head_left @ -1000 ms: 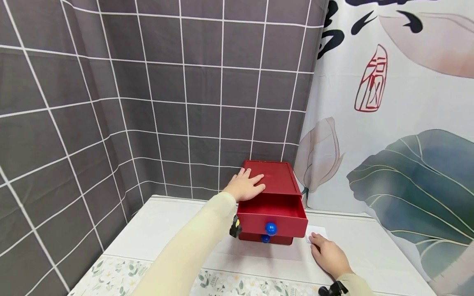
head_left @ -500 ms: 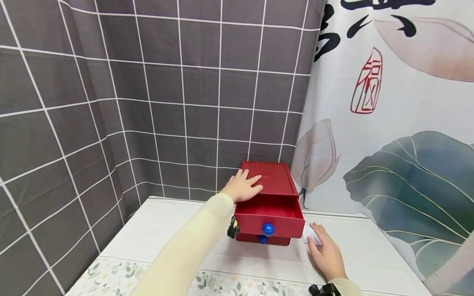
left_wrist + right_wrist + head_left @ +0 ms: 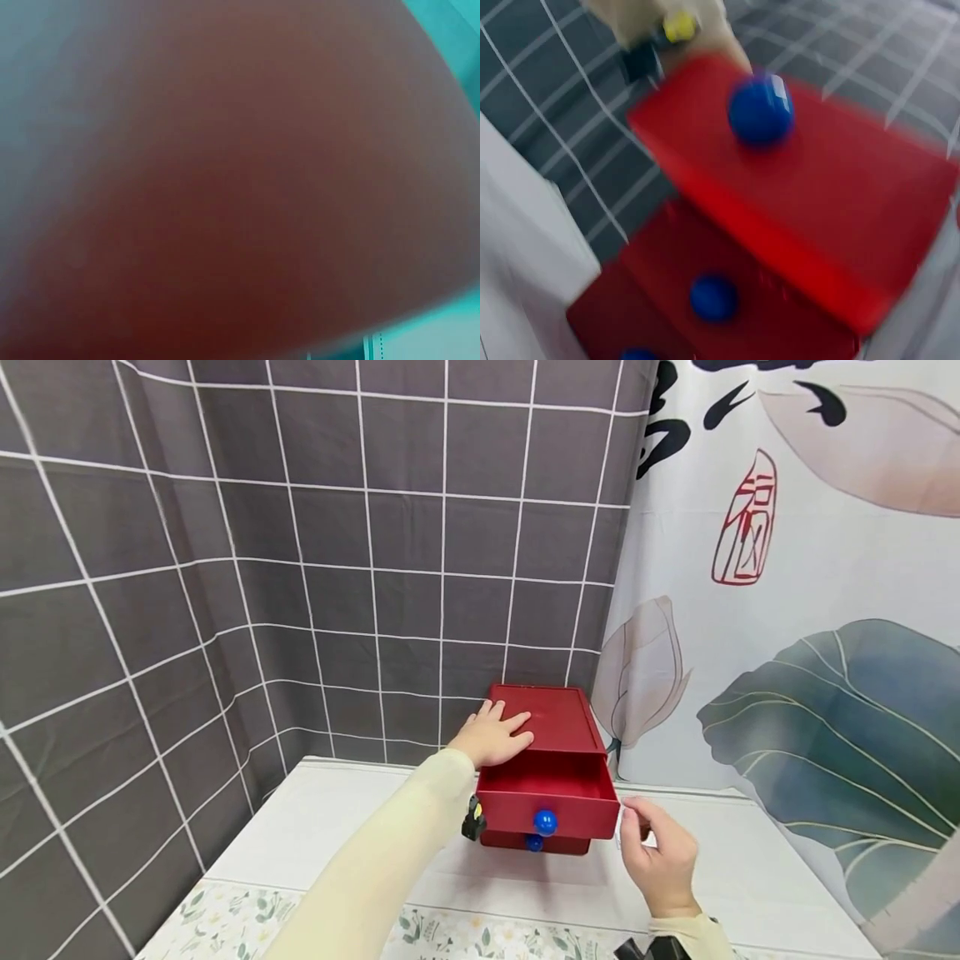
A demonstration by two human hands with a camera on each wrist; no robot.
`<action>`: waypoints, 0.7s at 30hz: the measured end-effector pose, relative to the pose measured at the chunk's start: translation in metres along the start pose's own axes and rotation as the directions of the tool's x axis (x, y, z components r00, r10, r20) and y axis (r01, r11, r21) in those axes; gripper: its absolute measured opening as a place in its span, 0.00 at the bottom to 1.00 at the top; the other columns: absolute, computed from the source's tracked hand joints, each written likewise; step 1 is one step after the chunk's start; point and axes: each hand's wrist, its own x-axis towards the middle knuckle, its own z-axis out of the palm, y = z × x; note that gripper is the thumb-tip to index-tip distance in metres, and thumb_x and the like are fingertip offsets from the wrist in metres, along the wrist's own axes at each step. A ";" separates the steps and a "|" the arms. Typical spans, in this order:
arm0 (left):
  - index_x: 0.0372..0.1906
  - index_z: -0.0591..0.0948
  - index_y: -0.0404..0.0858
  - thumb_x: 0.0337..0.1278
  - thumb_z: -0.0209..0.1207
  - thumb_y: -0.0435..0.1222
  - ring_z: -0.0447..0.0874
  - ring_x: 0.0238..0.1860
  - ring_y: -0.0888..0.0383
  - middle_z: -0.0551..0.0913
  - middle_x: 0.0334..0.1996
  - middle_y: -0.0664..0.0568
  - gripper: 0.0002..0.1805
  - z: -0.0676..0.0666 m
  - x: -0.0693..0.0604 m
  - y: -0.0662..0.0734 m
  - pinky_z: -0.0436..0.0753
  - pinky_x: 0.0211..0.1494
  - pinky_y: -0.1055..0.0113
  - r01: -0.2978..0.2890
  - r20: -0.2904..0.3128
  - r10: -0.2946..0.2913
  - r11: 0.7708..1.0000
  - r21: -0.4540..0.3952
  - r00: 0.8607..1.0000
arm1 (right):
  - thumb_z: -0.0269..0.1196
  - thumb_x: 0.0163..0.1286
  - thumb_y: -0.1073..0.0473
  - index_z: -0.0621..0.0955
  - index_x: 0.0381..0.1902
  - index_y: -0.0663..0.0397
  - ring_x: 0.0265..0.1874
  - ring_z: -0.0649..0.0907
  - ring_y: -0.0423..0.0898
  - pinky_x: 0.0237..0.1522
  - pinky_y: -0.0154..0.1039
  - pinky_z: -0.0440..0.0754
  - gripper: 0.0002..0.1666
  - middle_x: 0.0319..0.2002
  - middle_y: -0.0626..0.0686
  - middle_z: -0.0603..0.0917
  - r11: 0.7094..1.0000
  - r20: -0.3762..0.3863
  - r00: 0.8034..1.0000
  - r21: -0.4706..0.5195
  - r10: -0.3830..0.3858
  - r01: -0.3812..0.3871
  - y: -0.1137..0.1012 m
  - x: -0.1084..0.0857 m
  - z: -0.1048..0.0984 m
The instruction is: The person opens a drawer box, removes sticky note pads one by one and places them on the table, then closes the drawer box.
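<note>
A red drawer unit [image 3: 551, 714] stands against the back, its top drawer [image 3: 510, 814] pulled out; the part of its inside that shows is bare red. That drawer's blue knob [image 3: 545, 822] also appears in the right wrist view [image 3: 760, 111], blurred. My left hand [image 3: 491, 739] rests on the left of the unit's top, fingers spread. Just right of the drawer's front corner is my right hand [image 3: 663, 856], index finger bent and thumb raised; whether it pinches anything cannot be seen. Blurred skin and sleeve fill most of the left wrist view.
Lower drawers with blue knobs [image 3: 713, 298] sit beneath the pulled-out one. A white surface [image 3: 352, 793] with a floral front strip [image 3: 450, 931] carries the unit. Grey grid cloth [image 3: 405, 535] hangs behind and left, a printed white curtain [image 3: 675, 552] at right.
My right hand has lifted off the small white piece beside the unit, and its fingers have bent in from being spread. My left hand has stayed on the unit; the drawer looks unmoved.
</note>
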 end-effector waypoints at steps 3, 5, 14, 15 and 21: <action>0.80 0.60 0.59 0.71 0.40 0.60 0.41 0.81 0.39 0.52 0.80 0.41 0.35 0.000 -0.001 0.000 0.50 0.79 0.42 -0.003 -0.008 0.003 1.000 0.004 1.000 | 0.56 0.74 0.53 0.86 0.27 0.66 0.12 0.74 0.39 0.15 0.27 0.72 0.23 0.19 0.54 0.83 0.989 0.034 0.992 0.093 -0.120 0.117 -0.017 0.012 0.005; 0.80 0.60 0.59 0.71 0.40 0.60 0.41 0.81 0.39 0.52 0.80 0.41 0.35 0.000 -0.001 0.000 0.50 0.79 0.42 -0.004 -0.009 0.004 1.000 0.007 1.000 | 0.57 0.74 0.54 0.87 0.30 0.64 0.12 0.77 0.37 0.16 0.27 0.76 0.22 0.20 0.53 0.85 0.979 0.091 0.982 0.140 -0.163 0.150 -0.026 0.014 0.008; 0.79 0.61 0.58 0.71 0.41 0.60 0.42 0.80 0.39 0.53 0.80 0.41 0.35 0.001 -0.003 0.001 0.50 0.79 0.43 -0.001 -0.012 0.001 1.000 -0.008 1.000 | 0.54 0.77 0.43 0.86 0.47 0.50 0.18 0.73 0.30 0.21 0.22 0.73 0.22 0.23 0.37 0.80 0.995 0.466 0.884 0.095 -0.048 0.004 -0.044 -0.003 0.018; 0.79 0.62 0.58 0.71 0.41 0.60 0.42 0.80 0.39 0.53 0.80 0.41 0.35 0.002 -0.003 0.001 0.50 0.79 0.42 -0.001 -0.012 0.001 1.000 -0.009 1.000 | 0.53 0.77 0.42 0.86 0.47 0.50 0.18 0.73 0.29 0.21 0.22 0.73 0.22 0.23 0.37 0.79 0.996 0.480 0.877 0.090 -0.034 -0.010 -0.046 -0.004 0.018; 0.79 0.61 0.58 0.70 0.41 0.60 0.42 0.80 0.39 0.52 0.80 0.41 0.35 -0.001 -0.002 0.001 0.50 0.79 0.42 -0.001 -0.012 0.001 1.000 -0.004 1.000 | 0.68 0.67 0.52 0.85 0.46 0.50 0.18 0.75 0.28 0.22 0.21 0.76 0.13 0.24 0.37 0.81 0.992 0.484 0.875 0.098 0.024 -0.081 -0.054 -0.004 0.024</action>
